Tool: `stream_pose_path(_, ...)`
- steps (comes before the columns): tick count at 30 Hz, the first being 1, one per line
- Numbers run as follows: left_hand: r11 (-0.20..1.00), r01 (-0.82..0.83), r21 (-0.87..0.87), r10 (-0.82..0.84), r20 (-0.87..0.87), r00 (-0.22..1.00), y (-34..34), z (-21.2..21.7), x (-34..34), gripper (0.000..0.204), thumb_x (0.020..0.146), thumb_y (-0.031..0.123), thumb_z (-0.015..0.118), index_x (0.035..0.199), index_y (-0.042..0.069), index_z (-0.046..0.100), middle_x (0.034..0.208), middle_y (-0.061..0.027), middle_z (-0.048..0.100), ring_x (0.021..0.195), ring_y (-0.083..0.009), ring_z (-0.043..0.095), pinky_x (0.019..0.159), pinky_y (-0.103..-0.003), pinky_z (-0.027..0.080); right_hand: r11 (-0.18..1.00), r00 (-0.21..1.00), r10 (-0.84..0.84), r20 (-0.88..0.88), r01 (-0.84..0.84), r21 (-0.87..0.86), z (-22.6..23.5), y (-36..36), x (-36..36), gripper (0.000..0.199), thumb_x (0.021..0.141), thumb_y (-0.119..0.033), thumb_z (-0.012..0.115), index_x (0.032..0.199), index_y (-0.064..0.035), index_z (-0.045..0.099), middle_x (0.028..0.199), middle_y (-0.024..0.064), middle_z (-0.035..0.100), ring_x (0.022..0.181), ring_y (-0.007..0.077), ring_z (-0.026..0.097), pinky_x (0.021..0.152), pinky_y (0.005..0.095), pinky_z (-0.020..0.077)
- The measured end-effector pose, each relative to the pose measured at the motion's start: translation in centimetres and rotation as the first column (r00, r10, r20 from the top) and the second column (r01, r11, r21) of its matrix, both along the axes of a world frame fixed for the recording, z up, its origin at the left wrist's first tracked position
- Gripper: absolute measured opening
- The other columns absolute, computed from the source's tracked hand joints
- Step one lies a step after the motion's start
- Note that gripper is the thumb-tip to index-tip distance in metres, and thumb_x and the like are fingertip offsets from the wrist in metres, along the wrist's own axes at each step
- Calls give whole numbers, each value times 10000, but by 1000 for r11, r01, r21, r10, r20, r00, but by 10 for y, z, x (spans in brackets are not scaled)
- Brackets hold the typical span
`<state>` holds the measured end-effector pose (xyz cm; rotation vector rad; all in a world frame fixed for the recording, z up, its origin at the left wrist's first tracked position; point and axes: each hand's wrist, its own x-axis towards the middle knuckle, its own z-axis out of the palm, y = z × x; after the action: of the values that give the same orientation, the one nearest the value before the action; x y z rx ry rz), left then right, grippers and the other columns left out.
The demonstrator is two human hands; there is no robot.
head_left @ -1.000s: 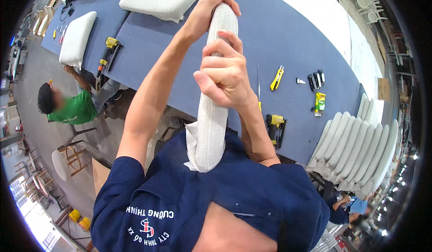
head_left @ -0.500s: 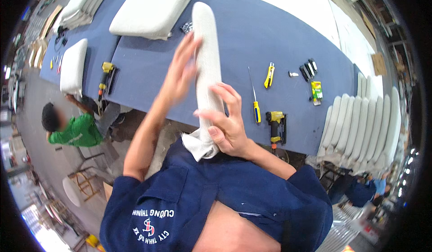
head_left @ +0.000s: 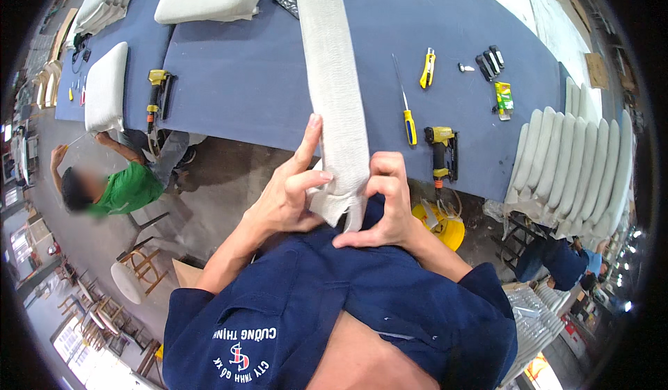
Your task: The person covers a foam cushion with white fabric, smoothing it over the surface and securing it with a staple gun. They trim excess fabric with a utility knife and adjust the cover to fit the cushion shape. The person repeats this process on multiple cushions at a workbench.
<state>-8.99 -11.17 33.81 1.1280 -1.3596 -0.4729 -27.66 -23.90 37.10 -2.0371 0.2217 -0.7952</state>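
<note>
Left hand (head_left: 289, 192), half-curled, gripping the near end of the white cushion (head_left: 337, 77), index finger stretched along its side! Right hand (head_left: 390, 205), fingers bent, thumb spread lower, holds the opposite edge! Cushion rising away between these 2 hands, screwdriver (head_left: 409, 122) and nail gun (head_left: 440, 155) beyond the right fingers, on the blue table (head_left: 243, 84)!

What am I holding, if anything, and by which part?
A long, pale grey, fabric-covered cushion, held at its near end, around the loose cloth: left hand on its left side, right hand on its right.
</note>
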Motion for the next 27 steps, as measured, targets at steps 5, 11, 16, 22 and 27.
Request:
stream_pose_path(5, 989, -142, 49, 122, 291, 949, -20, 29, -11, 411, 656, -62, 724, 1032, 103, 744, 1377, -214, 636, 1290, -418, 632, 1007, -464, 565, 974, 972, -202, -124, 186, -131, -3, -13, -27, 764, 558, -205, 990, 1148, -109, 513, 1132, 152, 542, 1054, 362, 583, 879, 449, 517)
stream_pose_path(11, 971, -155, 184, 99, 282, 954, -24, 64, -25, 401, 680, -136, 633, 1016, 37, 767, 1054, -108, 769, 1028, -328, 755, 861, -399, 602, 964, 965, -259, -43, 255, -73, 23, -19, -44, 222, 850, 74, 733, 1058, -4, 723, 1056, 141, 713, 966, 324, 718, 821, 367, 581)
stream_pose_path(16, 862, -10, 507, 50, -65, 997, -37, 65, -33, 268, 881, -156, 438, 1059, -10, 575, 820, -108, 617, 771, -183, 632, 716, -337, 517, 882, 949, -275, -155, 313, 353, 28, -2, -34, 76, 1022, 17, 564, 1044, 5, 636, 986, 140, 641, 895, 252, 657, 810, 342, 529)
stream_pose_path(22, 863, 195, 467, -342, 254, 905, -43, 75, -8, 420, 813, -42, 708, 1164, 11, 483, 983, -205, 610, 868, -382, 637, 753, -463, 508, 933, 942, -240, -233, 291, 214, 45, 8, -28, 226, 876, -17, 674, 1022, -18, 502, 933, 159, 502, 857, 341, 533, 776, 430, 456)
stream_pose_path(27, 901, 109, 419, -330, 501, 800, -60, 54, -3, 451, 711, -32, 760, 1050, 28, 469, 875, -201, 614, 802, -444, 626, 677, -494, 497, 906, 884, -392, -255, 419, 59, 38, 16, -23, 393, 779, 55, 760, 1034, -28, 473, 973, 170, 502, 894, 379, 535, 783, 464, 450)
